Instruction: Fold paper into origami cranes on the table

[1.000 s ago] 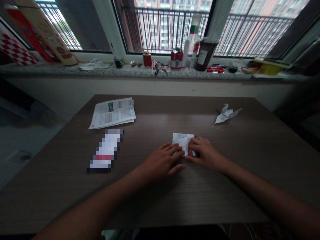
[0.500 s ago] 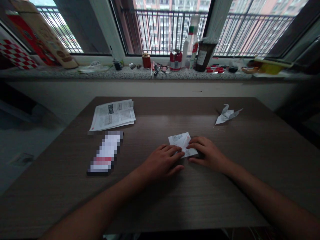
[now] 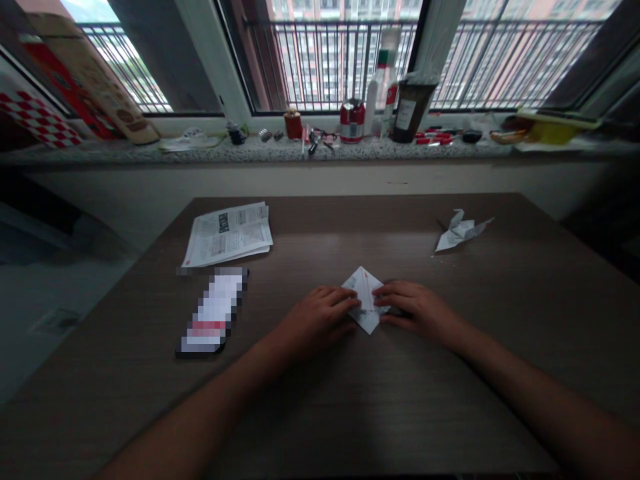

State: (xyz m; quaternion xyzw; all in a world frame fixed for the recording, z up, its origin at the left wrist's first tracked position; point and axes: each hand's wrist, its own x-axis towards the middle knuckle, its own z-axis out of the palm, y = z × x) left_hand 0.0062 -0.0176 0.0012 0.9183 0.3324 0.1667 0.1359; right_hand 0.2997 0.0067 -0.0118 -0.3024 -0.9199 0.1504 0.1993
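Note:
A small folded paper (image 3: pixel 368 310), printed and diamond-shaped, lies on the table with one corner pointing at me. My left hand (image 3: pixel 325 313) grips its left side, fingertips on top and the thumb low beside the edge. From the right, my right hand (image 3: pixel 413 308) holds the opposite side, its fingers bent over the edge and the thumb near the lower right. A crease runs down the paper's middle. Fingers cover both side corners. Farther back on the right stands a folded paper crane (image 3: pixel 457 232).
Folded printed sheets (image 3: pixel 230 233) lie at the back left of the brown table (image 3: pixel 320 413). In front of them is a phone (image 3: pixel 213 313) with a blurred screen. Along the stone windowsill (image 3: pixel 200 155) stand a red can (image 3: pixel 352 121), bottles, a dark cup (image 3: pixel 411 113) and small tools.
The folded paper has turned so that a corner points toward me. Both hands have shifted to its two sides, and the left fingers have moved off its middle.

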